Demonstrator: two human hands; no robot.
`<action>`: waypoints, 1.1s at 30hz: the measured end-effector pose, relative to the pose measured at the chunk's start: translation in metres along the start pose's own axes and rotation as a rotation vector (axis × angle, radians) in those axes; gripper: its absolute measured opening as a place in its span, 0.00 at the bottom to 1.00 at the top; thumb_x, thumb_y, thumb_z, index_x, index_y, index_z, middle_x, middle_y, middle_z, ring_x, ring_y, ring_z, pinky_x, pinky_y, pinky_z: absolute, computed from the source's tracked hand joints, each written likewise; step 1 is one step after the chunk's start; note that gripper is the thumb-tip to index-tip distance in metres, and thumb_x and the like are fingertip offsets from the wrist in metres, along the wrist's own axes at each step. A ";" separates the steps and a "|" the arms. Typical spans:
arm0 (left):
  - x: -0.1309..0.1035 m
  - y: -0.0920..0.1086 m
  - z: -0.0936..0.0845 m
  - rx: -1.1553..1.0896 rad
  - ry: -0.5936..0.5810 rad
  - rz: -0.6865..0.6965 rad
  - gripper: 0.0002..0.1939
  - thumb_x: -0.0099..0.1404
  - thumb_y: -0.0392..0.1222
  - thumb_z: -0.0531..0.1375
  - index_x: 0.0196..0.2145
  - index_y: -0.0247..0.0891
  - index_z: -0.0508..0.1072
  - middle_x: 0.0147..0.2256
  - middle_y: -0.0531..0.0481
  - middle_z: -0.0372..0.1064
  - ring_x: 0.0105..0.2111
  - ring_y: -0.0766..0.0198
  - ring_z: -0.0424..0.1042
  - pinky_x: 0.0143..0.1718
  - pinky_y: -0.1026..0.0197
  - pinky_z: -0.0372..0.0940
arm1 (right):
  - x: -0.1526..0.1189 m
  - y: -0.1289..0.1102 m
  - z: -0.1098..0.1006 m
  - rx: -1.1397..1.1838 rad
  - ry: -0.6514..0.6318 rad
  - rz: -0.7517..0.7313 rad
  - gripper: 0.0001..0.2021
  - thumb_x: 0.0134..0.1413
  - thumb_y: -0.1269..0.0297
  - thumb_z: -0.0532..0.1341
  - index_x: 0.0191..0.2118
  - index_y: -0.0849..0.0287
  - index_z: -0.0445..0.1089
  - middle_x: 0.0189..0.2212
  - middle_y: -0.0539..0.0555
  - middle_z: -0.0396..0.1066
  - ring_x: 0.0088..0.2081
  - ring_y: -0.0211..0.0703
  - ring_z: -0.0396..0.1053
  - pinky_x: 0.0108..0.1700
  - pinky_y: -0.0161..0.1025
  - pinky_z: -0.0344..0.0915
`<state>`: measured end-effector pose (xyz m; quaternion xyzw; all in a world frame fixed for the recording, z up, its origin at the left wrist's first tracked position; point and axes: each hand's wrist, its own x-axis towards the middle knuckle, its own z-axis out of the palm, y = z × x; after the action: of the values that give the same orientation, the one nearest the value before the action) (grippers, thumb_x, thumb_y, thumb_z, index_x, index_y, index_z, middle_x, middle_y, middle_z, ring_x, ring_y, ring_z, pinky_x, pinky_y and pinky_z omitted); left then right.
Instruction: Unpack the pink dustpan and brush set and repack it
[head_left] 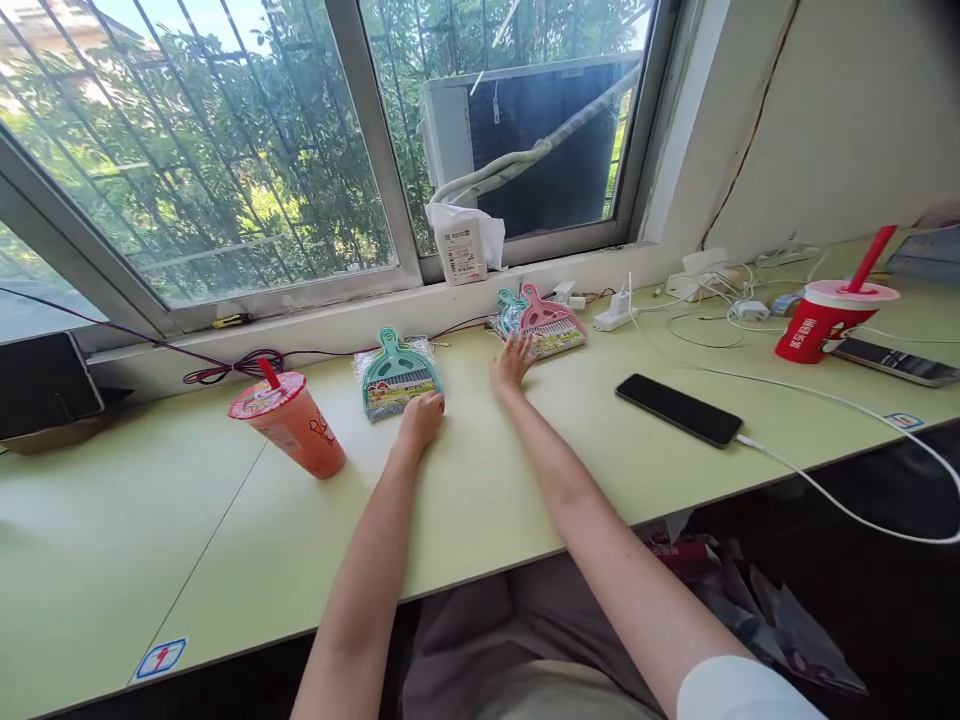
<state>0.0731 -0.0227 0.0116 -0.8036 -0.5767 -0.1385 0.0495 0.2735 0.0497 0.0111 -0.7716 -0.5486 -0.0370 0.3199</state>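
The left hand (424,418) curls at the near right corner of a mint-green dustpan-and-brush set (401,378); whether it grips cannot be told. The right hand (511,363), fingers extended, meets the left end of a pink dustpan-and-brush set (553,325). On the desk (480,490), a lidded drink cup (289,425) stands left of both hands, a black smartphone (679,408) right.

The single head-worn camera looks forward and down from above the person's lap (480,640), facing across the pale green table (472,500) to the window (247,150), with the left hand (423,418) and right hand (511,364) near, around mid-frame.
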 end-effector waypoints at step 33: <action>-0.003 0.005 -0.002 -0.112 0.142 -0.011 0.14 0.64 0.31 0.50 0.28 0.38 0.73 0.35 0.44 0.74 0.35 0.59 0.71 0.35 0.61 0.59 | 0.003 0.090 -0.058 0.063 0.067 -0.216 0.27 0.64 0.78 0.46 0.66 0.64 0.62 0.46 0.68 0.77 0.46 0.53 0.75 0.48 0.43 0.67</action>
<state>0.0763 -0.0271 0.0136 -0.7903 -0.5673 -0.2273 0.0446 0.3703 0.0032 0.0176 -0.6958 -0.6184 -0.0797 0.3565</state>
